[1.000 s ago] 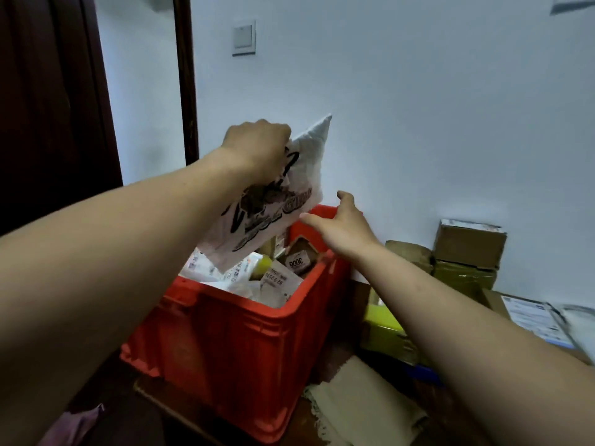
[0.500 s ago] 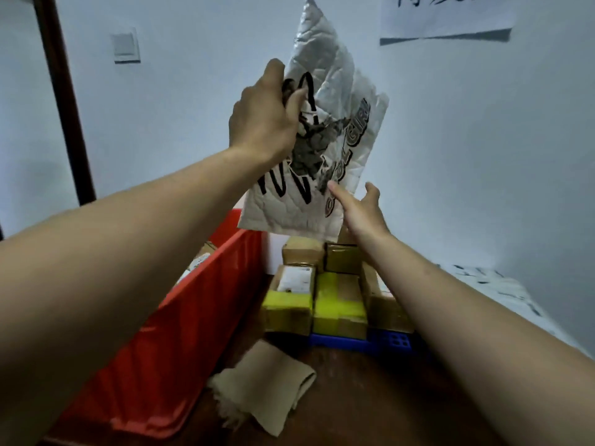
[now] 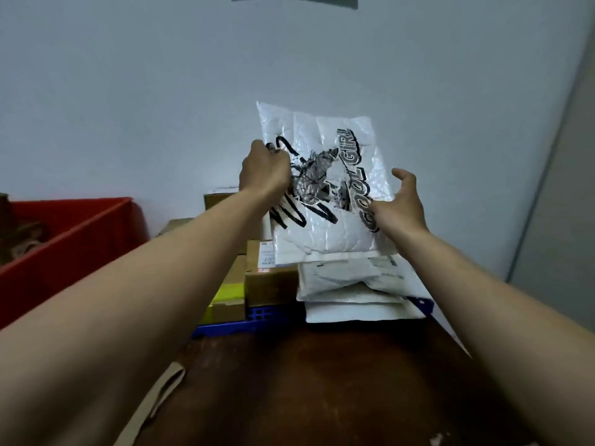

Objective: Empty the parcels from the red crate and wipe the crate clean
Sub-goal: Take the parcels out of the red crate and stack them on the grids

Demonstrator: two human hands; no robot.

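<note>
Grips white padded parcel (image 3: pixel 325 233) with left hand (image 3: pixel 265 169), curled tight round its left edge. Holds it upright in front of the wall (image 3: pixel 145 91), print side toward the camera, black lettering "COOL GIRL" legible.

Reaches to the parcel's lower right edge with right hand (image 3: pixel 399 204): open, thumb raised and apart. Fingertips at or against that edge, partly hidden; contact not certain.

Position of held parcel: out of the crate, just above a stack of white mailers (image 3: pixel 351 284), lower edge close over the topmost. Touching or not: cannot tell.

Stack of white mailers: flat on a blue plastic tray (image 3: pixel 257 317), overhanging its right side.

Cardboard boxes (image 3: pixel 270 284): just left of the mailers, on the same tray, stacked toward the wall. Among them, on the left, a box with yellow tape (image 3: pixel 228 294).

Red crate (image 3: pixel 70 246): far left, well apart from the held parcel, only its right end in view. Brown parcels (image 3: pixel 22 233) inside, too blurred to count.

Dark brown tabletop (image 3: pixel 322 381): under crate, tray and boxes.

Tan cloth (image 3: pixel 157 397): lower left, flat on the tabletop, partly covered by the left forearm.

Paper sheet (image 3: pixel 294 0): on the wall at the top edge, only its bottom strip visible, text cut off.
</note>
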